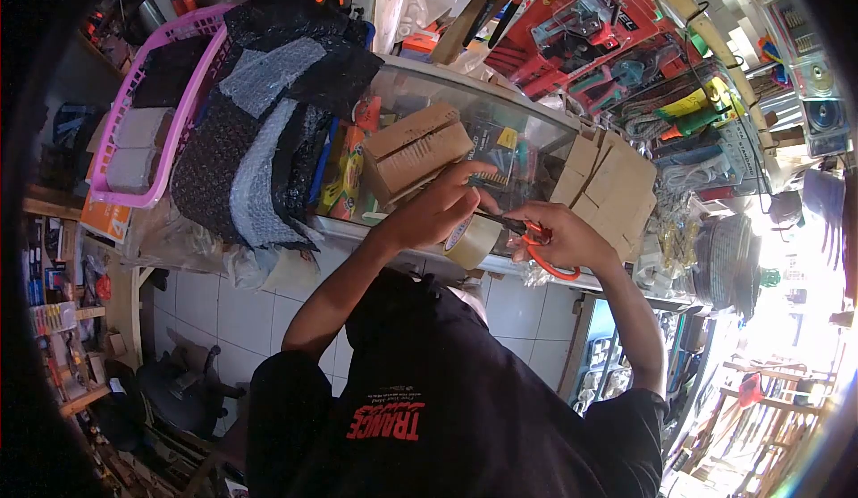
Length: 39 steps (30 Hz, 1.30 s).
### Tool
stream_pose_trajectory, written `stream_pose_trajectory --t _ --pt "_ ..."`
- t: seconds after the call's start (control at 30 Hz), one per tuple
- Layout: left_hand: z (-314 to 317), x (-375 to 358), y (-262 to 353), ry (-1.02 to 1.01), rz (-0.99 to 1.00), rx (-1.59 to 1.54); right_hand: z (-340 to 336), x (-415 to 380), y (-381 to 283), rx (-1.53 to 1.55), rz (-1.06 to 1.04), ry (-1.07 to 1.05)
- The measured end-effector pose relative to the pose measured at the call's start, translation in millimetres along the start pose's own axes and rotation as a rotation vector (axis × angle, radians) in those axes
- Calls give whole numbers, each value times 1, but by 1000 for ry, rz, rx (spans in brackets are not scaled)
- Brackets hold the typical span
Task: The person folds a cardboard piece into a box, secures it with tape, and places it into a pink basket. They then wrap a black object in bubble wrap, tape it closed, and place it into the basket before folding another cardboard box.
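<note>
My right hand (576, 240) is closed around the orange handles of what look like scissors (552, 271), their dark tip pointing left toward my other hand. My left hand (433, 212) is over the counter's front edge with its fingers apart, beside the cardboard box (416, 154). Just below its fingertips is a roll of clear tape (474, 242), tilted at the edge. A dark packet with a yellow mark (496, 145) lies beyond the fingers. Crumpled clear plastic (536, 273) hangs under the scissors.
The glass counter (536, 113) bears flattened cardboard (606, 185) at right and black bubble wrap (259, 131) at left, beside a pink basket (165, 176). Packaged tools (590, 33) stand behind. Coiled cable (728, 257) is far right. White floor tiles (219, 310) show below the counter.
</note>
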State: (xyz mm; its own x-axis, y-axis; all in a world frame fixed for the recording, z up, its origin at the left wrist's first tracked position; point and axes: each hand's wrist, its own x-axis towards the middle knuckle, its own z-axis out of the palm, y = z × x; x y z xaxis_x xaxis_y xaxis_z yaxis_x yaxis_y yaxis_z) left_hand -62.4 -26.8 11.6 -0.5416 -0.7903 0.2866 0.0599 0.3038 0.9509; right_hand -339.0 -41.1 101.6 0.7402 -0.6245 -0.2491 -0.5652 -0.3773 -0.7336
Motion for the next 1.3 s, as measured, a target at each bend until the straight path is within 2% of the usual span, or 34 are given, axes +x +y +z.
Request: stream_pose_trajectory --t 0.3,0.5,0.6,0.7,0.8,0.9,1.17,1.3 --pt "8 -2 4 64 -20 99 1 -5 6 -85 8 45" --pt "34 -15 -18 187 -25 52 3 -9 7 -94 19 84" --pt "49 -23 -20 210 -100 -45 3 -8 -1 -109 40 85" --pt "48 -22 -30 192 -68 -68 1 -11 -8 -100 49 85" --pt "46 -21 -30 184 -21 60 -1 -12 -8 -152 33 98" --pt "50 -19 -32 245 1 -27 0 -13 -5 -222 10 128" --pt "50 -21 -21 236 -32 -89 -9 -17 -23 -341 56 137" --pt "53 -19 -21 231 20 -110 -16 -17 -38 -403 -30 140"
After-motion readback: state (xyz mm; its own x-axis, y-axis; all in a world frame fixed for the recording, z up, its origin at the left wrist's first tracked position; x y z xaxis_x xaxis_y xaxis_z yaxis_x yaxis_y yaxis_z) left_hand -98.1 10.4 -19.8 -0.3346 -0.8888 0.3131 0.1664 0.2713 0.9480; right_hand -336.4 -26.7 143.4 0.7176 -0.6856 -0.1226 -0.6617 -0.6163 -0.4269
